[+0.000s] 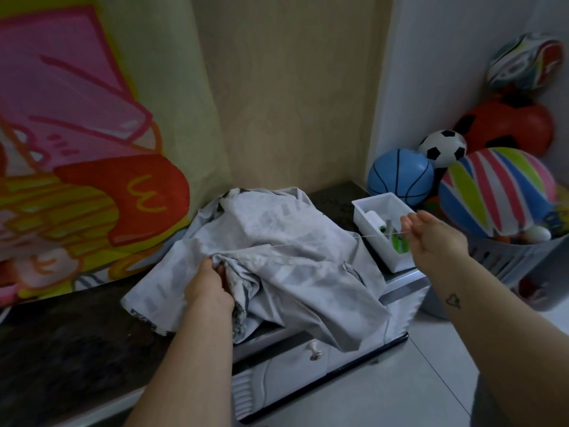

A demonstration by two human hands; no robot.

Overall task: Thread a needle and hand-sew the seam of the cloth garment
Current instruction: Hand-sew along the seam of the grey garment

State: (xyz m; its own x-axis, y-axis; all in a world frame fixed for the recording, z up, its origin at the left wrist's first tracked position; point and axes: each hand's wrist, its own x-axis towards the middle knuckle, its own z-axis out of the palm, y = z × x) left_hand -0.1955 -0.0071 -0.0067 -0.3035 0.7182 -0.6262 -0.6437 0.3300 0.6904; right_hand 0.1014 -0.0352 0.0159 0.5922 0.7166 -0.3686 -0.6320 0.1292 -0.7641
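Grey cloth (277, 241): heaped on the dark counter (61, 334), one edge hanging over the front. Left hand (207, 288): grips a bunched fold near the heap's middle. Right hand (431, 232): raised out to the right above the white tray (360, 215), fingertips pinching a pale thread (338, 239) drawn taut from the fold. Needle: too small to make out. Progress, as judged: threading done, sewing mid-stitch; how much seam is sewn or left cannot be told.

1. Bare dark countertop (70, 334) lies open left of the grey garment (277, 217).
2. A taut thread (332, 240) stretches across above the garment, ending over the white box (372, 198).
3. A basket (505, 257) heaped with balls (492, 192) crowds the right side.
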